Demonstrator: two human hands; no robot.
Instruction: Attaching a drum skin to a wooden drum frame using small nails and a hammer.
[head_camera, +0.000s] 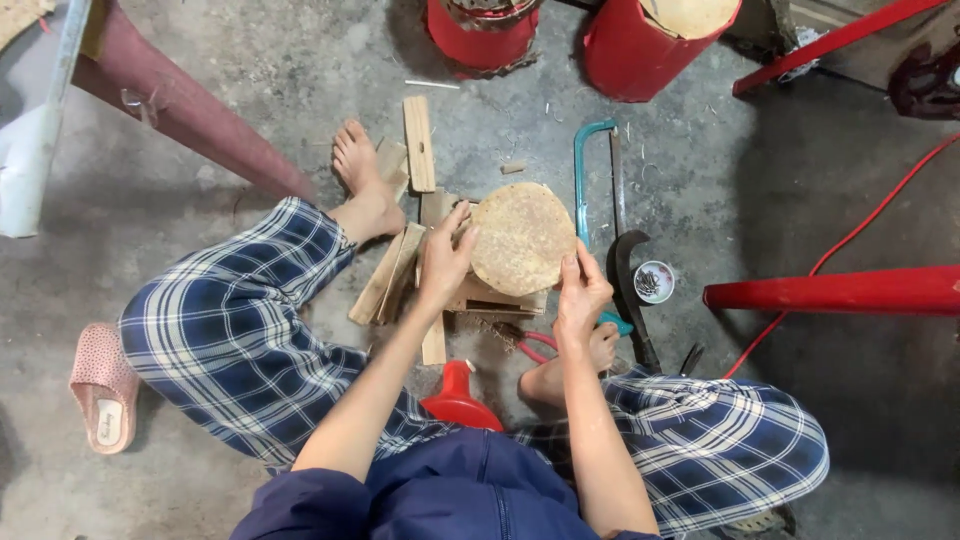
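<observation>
- Person sat on the concrete floor (800, 400), both hands on a round tan disc (521, 238) resting atop a small stack of wood pieces (480, 296) between the feet.
- Left hand (445, 262) had fingers curled around the disc's left edge; right hand (580, 292) pinched its lower right rim.
- Looked like mid-job to me: disc seated on the stack, nothing visibly fastened yet.
- Teal hacksaw (590, 180), a dish of nails (654, 281) and red-handled pliers (535, 347) lay close by, untouched.
</observation>
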